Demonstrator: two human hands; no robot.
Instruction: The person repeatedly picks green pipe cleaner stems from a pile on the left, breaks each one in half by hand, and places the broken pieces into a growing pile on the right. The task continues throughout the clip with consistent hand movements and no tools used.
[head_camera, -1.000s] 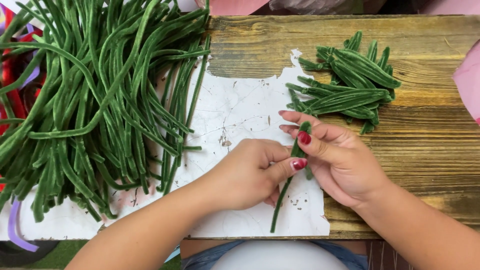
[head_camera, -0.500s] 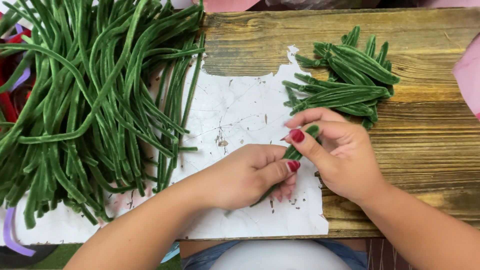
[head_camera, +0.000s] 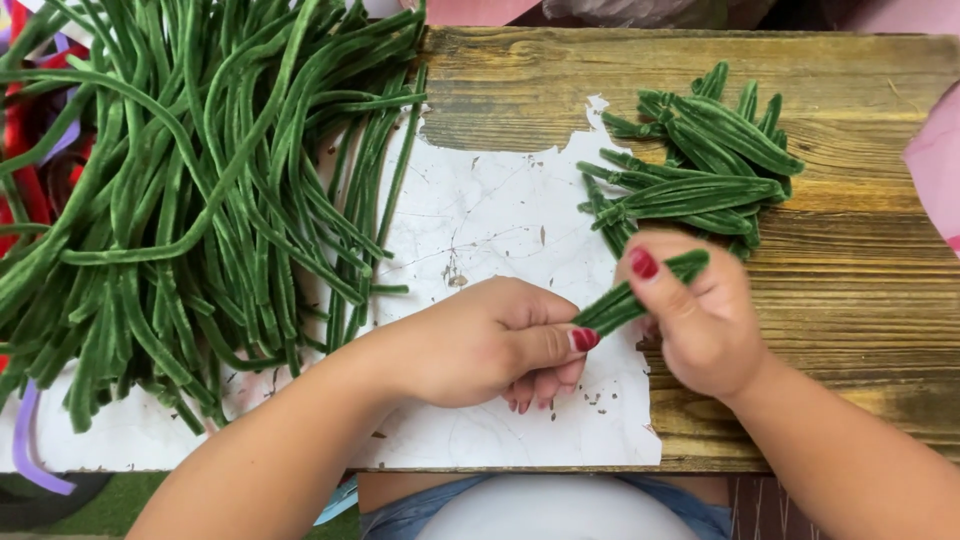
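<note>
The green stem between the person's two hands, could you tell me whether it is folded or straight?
Folded. The green stem shows doubled strands side by side, pinched between the left hand and right hand, like the folded pieces piled beyond.

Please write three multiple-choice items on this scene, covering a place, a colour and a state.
1. Where does the pile of short folded pieces lie?
A. on the far right of the wooden board
B. on the floor
C. under the long stems

2. What colour is the piece held between the hands?
A. red
B. green
C. yellow

3. How is the piece held?
A. lying loose
B. by one hand only
C. pinched by left hand and right hand

Answers: 1 A, the pile sits beyond the right hand on bare wood; 2 B, it matches the stems; 3 C, fingers of both hands grip it.
</note>
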